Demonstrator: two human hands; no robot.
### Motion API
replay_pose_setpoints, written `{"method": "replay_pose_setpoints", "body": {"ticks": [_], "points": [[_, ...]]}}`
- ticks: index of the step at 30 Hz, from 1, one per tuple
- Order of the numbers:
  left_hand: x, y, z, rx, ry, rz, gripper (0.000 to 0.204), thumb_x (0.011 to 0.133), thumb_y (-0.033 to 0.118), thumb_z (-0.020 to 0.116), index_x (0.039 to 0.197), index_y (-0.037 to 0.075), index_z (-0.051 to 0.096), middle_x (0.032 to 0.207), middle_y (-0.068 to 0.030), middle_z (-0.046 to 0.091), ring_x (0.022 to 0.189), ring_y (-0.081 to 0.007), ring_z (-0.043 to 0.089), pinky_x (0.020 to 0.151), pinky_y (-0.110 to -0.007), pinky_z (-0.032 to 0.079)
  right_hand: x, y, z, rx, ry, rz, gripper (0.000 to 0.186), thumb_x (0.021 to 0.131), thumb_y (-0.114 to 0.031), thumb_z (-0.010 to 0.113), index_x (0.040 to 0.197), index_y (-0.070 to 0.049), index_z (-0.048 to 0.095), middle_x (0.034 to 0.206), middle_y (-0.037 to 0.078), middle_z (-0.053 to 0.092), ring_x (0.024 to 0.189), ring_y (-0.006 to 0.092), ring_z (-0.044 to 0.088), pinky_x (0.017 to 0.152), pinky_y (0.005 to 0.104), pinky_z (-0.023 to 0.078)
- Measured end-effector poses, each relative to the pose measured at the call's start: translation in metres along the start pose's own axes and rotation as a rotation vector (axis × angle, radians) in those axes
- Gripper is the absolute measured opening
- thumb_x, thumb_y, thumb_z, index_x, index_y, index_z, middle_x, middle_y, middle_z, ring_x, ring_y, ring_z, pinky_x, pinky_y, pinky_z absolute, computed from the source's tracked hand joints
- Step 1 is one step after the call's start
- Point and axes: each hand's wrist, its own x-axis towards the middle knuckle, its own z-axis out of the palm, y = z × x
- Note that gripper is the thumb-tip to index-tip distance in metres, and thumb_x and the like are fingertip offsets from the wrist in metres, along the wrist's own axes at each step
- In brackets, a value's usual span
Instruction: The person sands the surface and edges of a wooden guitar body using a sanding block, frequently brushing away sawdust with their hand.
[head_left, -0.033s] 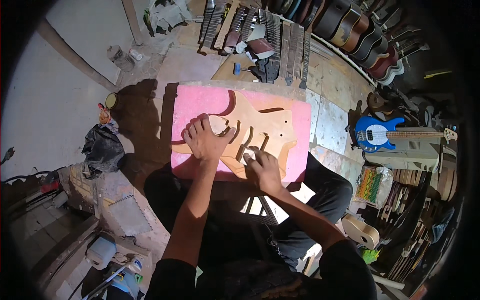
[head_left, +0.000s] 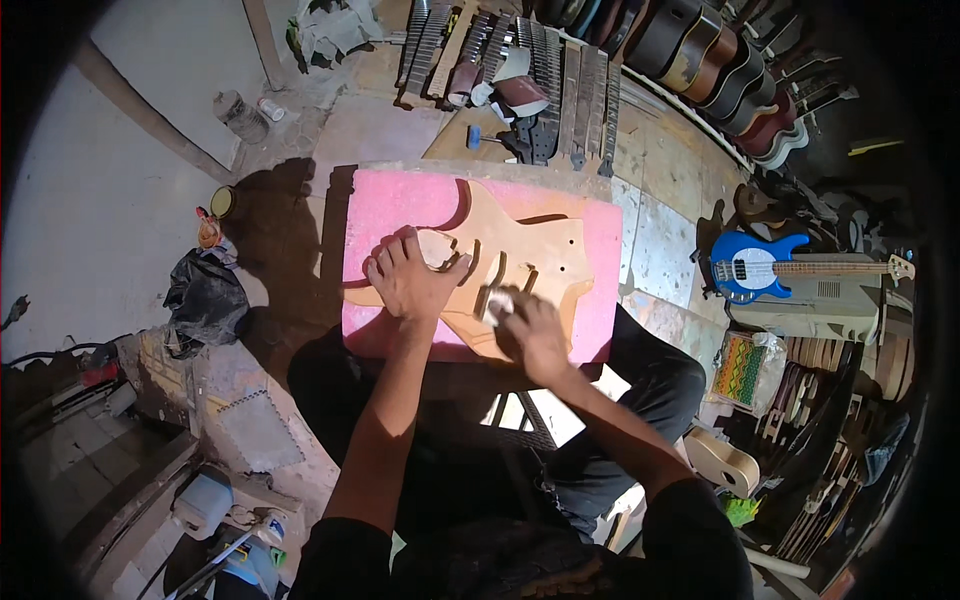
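Note:
An unpainted wooden electric guitar body [head_left: 535, 237] with cut-out slots and cavities lies flat on a pink foam-like board [head_left: 395, 195] above my lap. My left hand [head_left: 408, 283] rests on the body's left part, fingers spread and pressing down beside a rounded cut-out. On the lower middle of the body, my right hand [head_left: 535, 330] is curled and a little blurred. Its fingertips pinch a small whitish piece [head_left: 497, 306] against the wood next to a slot. Most of that piece is hidden under the fingers, so its kind is unclear.
Fretted necks [head_left: 545, 75] and curled sandpaper sheets [head_left: 522, 95] lie beyond the board. Guitar bodies [head_left: 700, 70] line a rack at far right. A blue bass guitar [head_left: 757, 270] rests at right. A black plastic bag [head_left: 205, 300] and plastic jug [head_left: 203, 503] sit at left.
My right hand has shifted slightly over the wood and is more blurred, with more of the whitish piece showing. My left hand and the guitar body have stayed put.

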Motion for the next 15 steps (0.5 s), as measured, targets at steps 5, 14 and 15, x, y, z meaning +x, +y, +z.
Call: {"method": "replay_pose_setpoints", "body": {"ticks": [5, 14, 15], "points": [[-0.002, 0.001, -0.001, -0.003, -0.053, -0.027, 0.095, 0.066, 0.072, 0.082, 0.135, 0.008, 0.064, 0.121, -0.013, 0.065, 0.12, -0.0322, 0.058, 0.109, -0.051, 0.037, 0.048, -0.014, -0.033, -0.348, 0.111, -0.12, 0.036, 0.085, -0.008, 0.073, 0.121, -0.008, 0.07, 0.117, 0.022, 0.068, 0.103, 0.0444, 0.064, 0.088, 0.0529, 0.051], [-0.002, -0.002, -0.002, 0.026, -0.044, -0.031, 0.093, 0.067, 0.069, 0.083, 0.135, 0.008, 0.064, 0.121, -0.0148, 0.065, 0.122, -0.0347, 0.058, 0.11, -0.051, 0.038, 0.035, -0.019, -0.031, -0.344, -0.054, 0.007, 0.037, 0.088, -0.007, 0.07, 0.124, -0.01, 0.07, 0.128, 0.02, 0.065, 0.108, 0.044, 0.061, 0.088, 0.0519, 0.049], [-0.002, -0.003, -0.001, 0.033, -0.046, -0.028, 0.094, 0.067, 0.069, 0.083, 0.135, 0.008, 0.064, 0.122, -0.015, 0.065, 0.121, -0.0351, 0.058, 0.109, -0.051, 0.039, 0.041, -0.022, -0.033, -0.382, -0.02, -0.011, 0.037, 0.088, -0.008, 0.07, 0.125, -0.01, 0.07, 0.128, 0.021, 0.065, 0.108, 0.0438, 0.061, 0.089, 0.0524, 0.049]]}}
